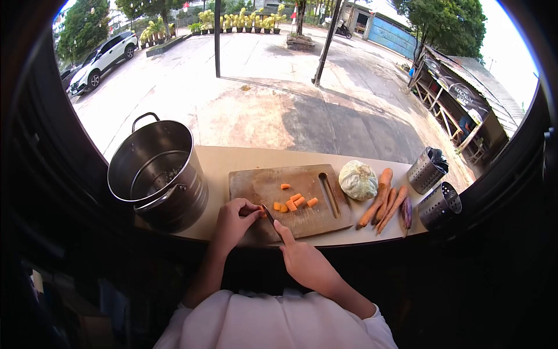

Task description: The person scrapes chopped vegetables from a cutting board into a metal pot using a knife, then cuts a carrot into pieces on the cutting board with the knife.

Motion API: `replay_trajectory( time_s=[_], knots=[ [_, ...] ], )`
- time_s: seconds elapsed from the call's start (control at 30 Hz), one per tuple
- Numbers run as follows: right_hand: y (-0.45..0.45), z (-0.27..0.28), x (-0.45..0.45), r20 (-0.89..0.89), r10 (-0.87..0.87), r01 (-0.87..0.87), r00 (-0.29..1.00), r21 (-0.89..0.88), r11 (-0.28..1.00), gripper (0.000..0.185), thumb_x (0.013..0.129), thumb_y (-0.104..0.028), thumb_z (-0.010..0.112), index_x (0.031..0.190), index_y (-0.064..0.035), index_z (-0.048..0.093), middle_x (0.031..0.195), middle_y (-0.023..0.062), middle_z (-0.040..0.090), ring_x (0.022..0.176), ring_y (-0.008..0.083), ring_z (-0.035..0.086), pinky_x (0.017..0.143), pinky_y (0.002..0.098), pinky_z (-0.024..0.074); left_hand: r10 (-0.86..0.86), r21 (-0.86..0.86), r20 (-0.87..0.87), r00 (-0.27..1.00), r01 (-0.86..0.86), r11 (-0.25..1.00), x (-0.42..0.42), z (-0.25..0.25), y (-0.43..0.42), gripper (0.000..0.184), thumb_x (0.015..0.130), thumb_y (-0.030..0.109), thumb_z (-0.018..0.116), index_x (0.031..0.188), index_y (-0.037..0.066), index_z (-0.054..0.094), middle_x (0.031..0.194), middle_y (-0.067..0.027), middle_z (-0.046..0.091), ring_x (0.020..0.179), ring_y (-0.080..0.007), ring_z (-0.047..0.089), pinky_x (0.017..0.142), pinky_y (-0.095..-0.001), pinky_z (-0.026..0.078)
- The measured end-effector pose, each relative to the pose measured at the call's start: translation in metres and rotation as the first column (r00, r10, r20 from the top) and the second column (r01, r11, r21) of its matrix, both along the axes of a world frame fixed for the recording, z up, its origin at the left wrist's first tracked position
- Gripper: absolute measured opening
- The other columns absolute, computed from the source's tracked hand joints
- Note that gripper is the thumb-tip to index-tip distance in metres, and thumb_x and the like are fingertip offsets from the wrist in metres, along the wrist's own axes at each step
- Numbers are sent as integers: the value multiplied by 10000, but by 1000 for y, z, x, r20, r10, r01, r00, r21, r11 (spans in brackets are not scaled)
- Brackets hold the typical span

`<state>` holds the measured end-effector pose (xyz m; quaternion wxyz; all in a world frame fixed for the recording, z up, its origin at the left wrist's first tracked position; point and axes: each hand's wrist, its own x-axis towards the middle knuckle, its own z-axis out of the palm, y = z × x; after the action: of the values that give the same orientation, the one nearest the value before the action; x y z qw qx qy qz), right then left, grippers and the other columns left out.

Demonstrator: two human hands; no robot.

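On the wooden cutting board (256,180), my left hand (237,220) pinches a small orange carrot piece (263,213) near the left front part. My right hand (296,253) is closed round the handle of a knife (271,217), whose blade is right beside that piece. Several cut carrot chunks (292,205) lie on the middle of the board, a little beyond the knife. One more chunk (285,186) sits farther back. The fingertips of my left hand partly hide the piece they hold.
A large metal pot (195,200) stands left of the board. To the right are a cabbage (358,180), whole carrots (383,198), a purple eggplant (406,212) and two perforated metal holders (424,174), (433,209) at the counter's right end.
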<state>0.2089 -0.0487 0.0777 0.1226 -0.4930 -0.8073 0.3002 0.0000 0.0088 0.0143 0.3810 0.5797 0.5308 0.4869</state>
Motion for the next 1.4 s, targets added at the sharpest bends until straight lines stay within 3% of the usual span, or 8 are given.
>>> replay_trajectory(
  time_s=[0.17, 0.27, 0.67, 0.77, 1.17, 1.27, 1.4],
  knots=[
    [7, -4, -3, -18, 15, -14, 1000, 23, 1000, 563, 1020, -142, 483, 1528, -74, 250, 737, 309, 637, 721, 491, 639, 661, 575, 488, 10, 6, 14, 1000, -10, 1000, 1, -5, 1, 95, 887, -1, 735, 950, -40, 676, 925, -129, 759, 883, -153, 736, 793, -263, 568],
    [12, 4, -7, 73, 54, -55, 996, 7, 998, 633, 969, -57, 469, 1546, -9, 212, 774, 267, 659, 731, 441, 670, 664, 528, 536, 15, -1, 23, 1000, -15, 1000, 2, -3, -1, 90, 888, -8, 728, 943, -47, 668, 926, -134, 753, 888, -163, 739, 796, -269, 573],
    [21, -1, -14, 36, 39, -40, 999, 18, 999, 624, 975, -67, 469, 1539, -10, 208, 761, 290, 650, 747, 461, 662, 685, 562, 520, 25, -1, 28, 999, -25, 1000, 4, -2, -2, 95, 893, -12, 718, 927, -47, 636, 924, -145, 744, 899, -184, 749, 789, -276, 582],
    [22, -4, -14, -29, 26, -26, 999, 17, 1000, 558, 1011, -122, 480, 1514, -43, 254, 741, 318, 633, 731, 501, 637, 685, 607, 470, 31, 2, 31, 999, -31, 1000, 3, 0, -3, 103, 891, -7, 726, 923, -47, 636, 925, -145, 747, 899, -181, 747, 786, -277, 580],
    [36, -9, -29, 14, 5, -5, 1000, 54, 999, 557, 1012, -127, 478, 1519, -60, 254, 783, 324, 643, 756, 506, 640, 700, 605, 488, 74, 43, -50, 996, -71, 997, 5, 2, -5, 133, 882, 44, 762, 903, -34, 658, 882, -125, 744, 857, -162, 737, 761, -276, 574],
    [37, -4, -29, 49, 27, -28, 998, 27, 999, 613, 953, -34, 454, 1523, -7, 229, 843, 335, 648, 808, 501, 649, 744, 586, 512, 62, 38, -36, 997, -61, 997, 5, 2, -4, 125, 887, 43, 755, 909, -33, 659, 888, -126, 746, 853, -161, 736, 763, -277, 575],
    [35, -1, -23, -6, 40, -40, 999, 5, 999, 575, 982, -67, 454, 1513, -8, 239, 844, 332, 650, 816, 500, 648, 736, 588, 502, 50, 10, -1, 999, -50, 999, 5, 0, -3, 115, 891, 32, 745, 924, -36, 659, 911, -130, 749, 874, -166, 738, 772, -279, 577]
  ],
)
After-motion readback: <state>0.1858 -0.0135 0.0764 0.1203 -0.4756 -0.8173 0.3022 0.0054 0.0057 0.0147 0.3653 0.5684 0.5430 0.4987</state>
